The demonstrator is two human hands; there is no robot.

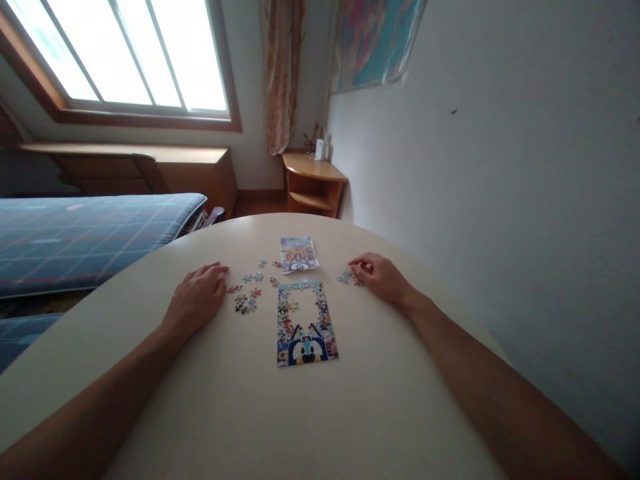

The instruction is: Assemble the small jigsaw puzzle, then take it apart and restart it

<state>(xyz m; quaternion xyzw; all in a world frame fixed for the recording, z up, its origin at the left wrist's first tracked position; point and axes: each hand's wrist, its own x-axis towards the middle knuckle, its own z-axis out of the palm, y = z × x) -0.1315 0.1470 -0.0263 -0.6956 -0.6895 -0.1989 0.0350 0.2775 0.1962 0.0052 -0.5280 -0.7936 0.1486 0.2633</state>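
A: How are the hands?

B: The left hand (pixel 197 291) rests palm down, left of the puzzle (pixel 307 350), fingers loosely stretched, nothing seen in them. The right hand (pixel 383 277), right of the puzzle, has thumb and forefinger drawn narrow at the right pieces (pixel 344 277). I cannot tell whether they pinch one.

A: Which is nearer the puzzle?

B: The right hand, by its fingertips. The puzzle lies flat on the bench (pixel 225 413) between the two, its long axis pointing out toward the packet (pixel 299 255). What seems to count is the line from the right fingertips to the gap (pixel 309 308) in the puzzle's far half: leftward, and back toward its near edge.

A: Is that gap bare?

B: Mostly. A yellowish piece (pixel 293 306) sits at its left side; locked in or loose, it's too small to tell.

A: Other pieces?

B: The left pieces (pixel 244 307) are scattered between the puzzle and the left hand, the closest just beside its fingers.

A: Any containers?

B: The packet, just beyond the puzzle and apart from it. It looks like a printed pouch, perhaps only a sheet; anything inside is hidden. Well beyond the puzzle, a corner stand (pixel 315 167) bears a small white box (pixel 319 149) on top.
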